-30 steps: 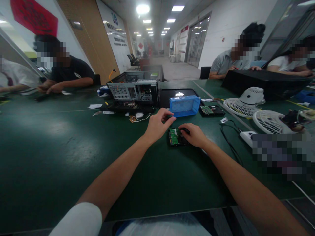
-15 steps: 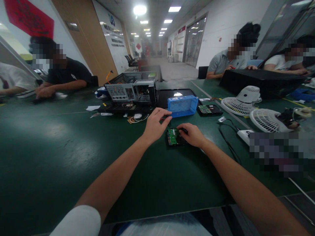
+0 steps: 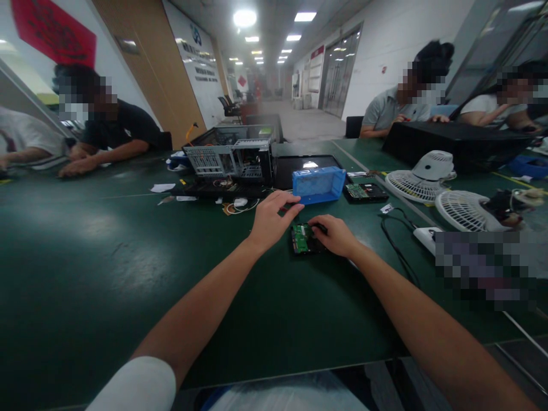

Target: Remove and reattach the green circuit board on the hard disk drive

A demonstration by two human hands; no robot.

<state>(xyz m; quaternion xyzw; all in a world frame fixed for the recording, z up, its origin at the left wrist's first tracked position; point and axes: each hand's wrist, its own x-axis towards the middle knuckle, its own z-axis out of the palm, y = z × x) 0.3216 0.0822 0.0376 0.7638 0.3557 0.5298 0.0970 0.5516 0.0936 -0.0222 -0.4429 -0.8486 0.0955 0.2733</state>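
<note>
A hard drive (image 3: 301, 240) lies on the green table with its green circuit board facing up. My right hand (image 3: 336, 235) rests over its right part, fingers closed round a small black object (image 3: 320, 228) whose kind I cannot make out. My left hand (image 3: 274, 220) hovers left of the drive and in front of a blue plastic bin (image 3: 320, 197), thumb and fingertips apart. No object shows clearly between them. The bin stands tipped on its side, its opening towards me.
An opened computer case (image 3: 226, 160) stands behind my left hand, with loose cables. Another hard drive (image 3: 366, 192) lies right of the bin. White fan parts (image 3: 460, 208), a power strip (image 3: 423, 234) and a black cord are further right. Several people sit around the table.
My left hand has shifted very slightly, and its thumb and fingers keep their gap. My right hand and the hard drive look the same. A person at the left has moved their arms.
</note>
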